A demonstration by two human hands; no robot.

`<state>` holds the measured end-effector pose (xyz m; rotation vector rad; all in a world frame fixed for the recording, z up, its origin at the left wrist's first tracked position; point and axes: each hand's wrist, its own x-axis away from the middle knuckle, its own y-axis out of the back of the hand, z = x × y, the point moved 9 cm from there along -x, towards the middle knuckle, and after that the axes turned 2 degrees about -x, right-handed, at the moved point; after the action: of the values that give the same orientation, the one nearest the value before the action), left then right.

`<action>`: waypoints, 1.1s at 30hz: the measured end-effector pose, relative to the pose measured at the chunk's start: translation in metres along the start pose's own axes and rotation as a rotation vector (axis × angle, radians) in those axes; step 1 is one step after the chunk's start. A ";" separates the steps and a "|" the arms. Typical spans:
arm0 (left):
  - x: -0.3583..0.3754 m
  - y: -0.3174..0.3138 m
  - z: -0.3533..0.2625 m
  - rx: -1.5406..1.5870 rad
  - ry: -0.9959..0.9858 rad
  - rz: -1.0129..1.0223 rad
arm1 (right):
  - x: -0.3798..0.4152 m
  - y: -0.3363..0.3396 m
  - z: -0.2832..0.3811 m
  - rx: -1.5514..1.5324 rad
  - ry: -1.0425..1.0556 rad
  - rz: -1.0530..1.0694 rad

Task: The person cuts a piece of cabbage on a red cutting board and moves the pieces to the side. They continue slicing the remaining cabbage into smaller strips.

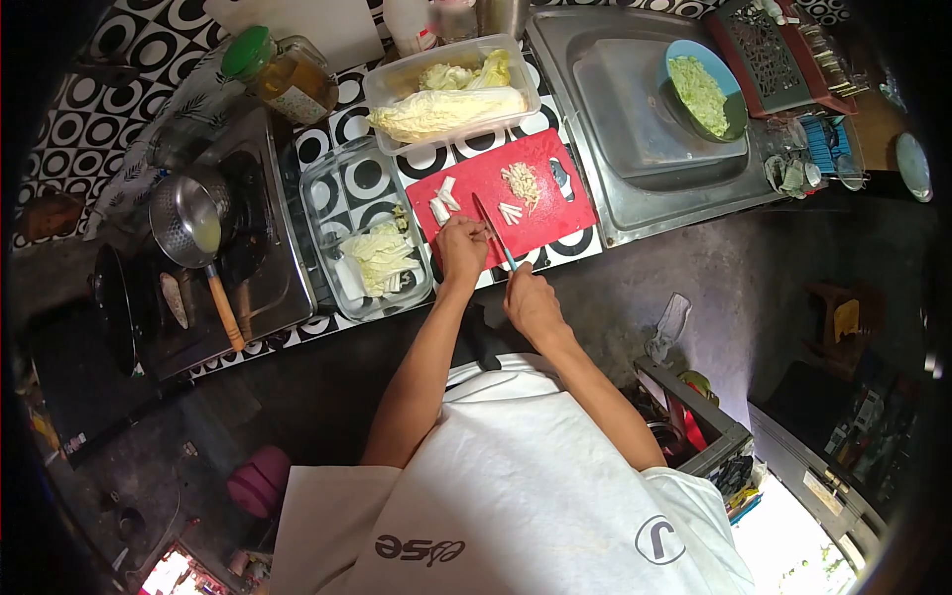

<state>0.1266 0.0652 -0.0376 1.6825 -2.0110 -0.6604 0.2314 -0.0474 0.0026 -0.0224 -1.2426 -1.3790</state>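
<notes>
My right hand point(536, 305) is closed round the light-blue handle of a knife point(485, 212), its blade pointing away from me over the red cutting board point(555, 230). Beside the blade, my left hand point(463, 250) has its fingers curled down on the board; a pale bit of cabbage stem shows at the fingertips, mostly hidden. White cabbage stem pieces point(440, 205) lie beyond that hand. Right of the blade are a few cut strips point(510, 212) and a heap of finely chopped cabbage point(521, 184).
Left of the board sits a glass container point(315, 203) with cabbage leaves point(380, 260). Behind stands a plastic tub point(380, 87) holding napa cabbage point(451, 111). A blue bowl of shredded cabbage point(698, 96) rests at the sink point(635, 220). The stove holds a perforated ladle point(224, 302).
</notes>
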 end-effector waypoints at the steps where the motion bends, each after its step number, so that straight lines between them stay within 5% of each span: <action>1: 0.000 0.000 0.000 -0.010 -0.008 -0.002 | 0.000 0.000 -0.001 -0.019 0.014 -0.016; 33: -0.003 0.001 0.000 0.052 0.035 -0.007 | -0.024 -0.009 -0.019 0.066 0.072 -0.097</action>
<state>0.1263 0.0685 -0.0374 1.7190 -2.0152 -0.5825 0.2436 -0.0450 -0.0267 0.1339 -1.2422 -1.4090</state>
